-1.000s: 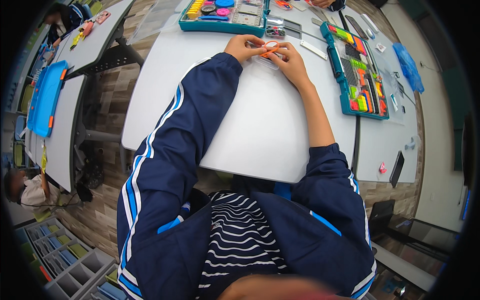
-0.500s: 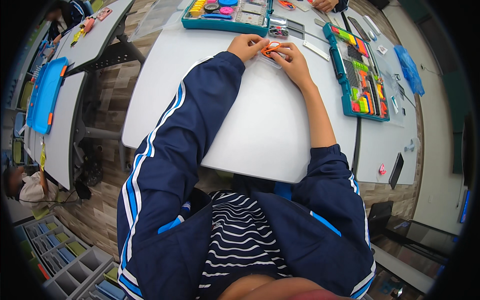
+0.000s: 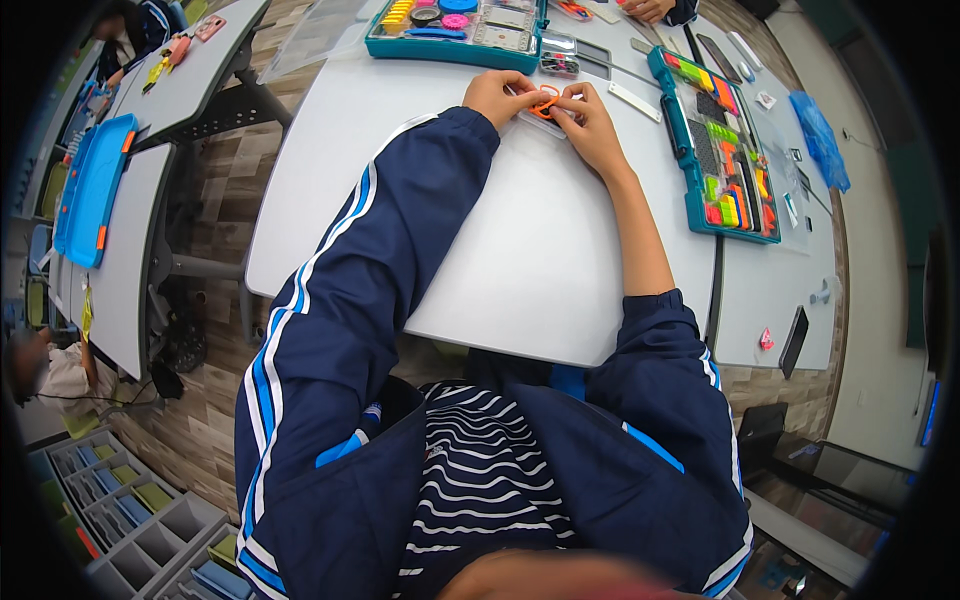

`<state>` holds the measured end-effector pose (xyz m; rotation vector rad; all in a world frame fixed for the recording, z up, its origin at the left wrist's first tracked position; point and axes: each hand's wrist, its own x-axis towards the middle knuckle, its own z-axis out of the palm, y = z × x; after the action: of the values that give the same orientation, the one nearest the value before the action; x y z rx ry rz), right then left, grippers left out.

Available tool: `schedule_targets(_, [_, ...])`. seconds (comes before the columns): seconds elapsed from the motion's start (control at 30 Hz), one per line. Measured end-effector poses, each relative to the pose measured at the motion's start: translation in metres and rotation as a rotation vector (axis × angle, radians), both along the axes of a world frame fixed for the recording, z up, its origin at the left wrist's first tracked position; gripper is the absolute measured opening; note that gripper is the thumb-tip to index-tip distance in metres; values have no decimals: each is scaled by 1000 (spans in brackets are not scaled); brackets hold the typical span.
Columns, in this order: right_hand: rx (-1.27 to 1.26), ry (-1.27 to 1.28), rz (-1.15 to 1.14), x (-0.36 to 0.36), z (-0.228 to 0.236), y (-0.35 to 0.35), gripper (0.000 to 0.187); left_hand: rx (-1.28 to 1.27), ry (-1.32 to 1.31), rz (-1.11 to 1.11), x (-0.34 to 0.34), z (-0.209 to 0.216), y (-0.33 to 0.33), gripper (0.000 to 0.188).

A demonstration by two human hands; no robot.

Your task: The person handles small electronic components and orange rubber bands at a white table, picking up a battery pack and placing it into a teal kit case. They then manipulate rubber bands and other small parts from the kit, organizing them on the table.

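Two teal cases (image 3: 455, 53), the wearer's two hands (image 3: 494, 98), one orange-latched blue tray (image 3: 92, 195) at upper left and one blue bag (image 3: 820, 142) at upper right are counted.

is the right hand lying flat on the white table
No, the right hand is curled at the orange looped piece, with the left hand at its other side.

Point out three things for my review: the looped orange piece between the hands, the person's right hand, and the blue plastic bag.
Looped orange piece (image 3: 542, 111): head view, on its visible middle.
Right hand (image 3: 592, 129): head view, on the back of it.
Blue plastic bag (image 3: 820, 142): head view, mid-bag.
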<state>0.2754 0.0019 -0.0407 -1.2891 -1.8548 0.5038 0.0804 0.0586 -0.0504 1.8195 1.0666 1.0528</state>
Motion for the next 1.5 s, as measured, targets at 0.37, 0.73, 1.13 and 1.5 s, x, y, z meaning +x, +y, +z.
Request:
schedule_targets(0.37, [-98,77,119,9,0,1,28,16,7,-1,3,-3,3,25])
schedule_targets(0.73, [-223,378,-103,7,3,10,26,76,61,-3,5,-2,-2,22])
schedule_targets(1.13, [-329,622,158,30,11,-1,17,-94,60,-91,-5,-7,10,23])
schedule_targets(1.5, [162,-38,160,-5,27,-10,14,-46,36,-71,-6,-4,4,26])
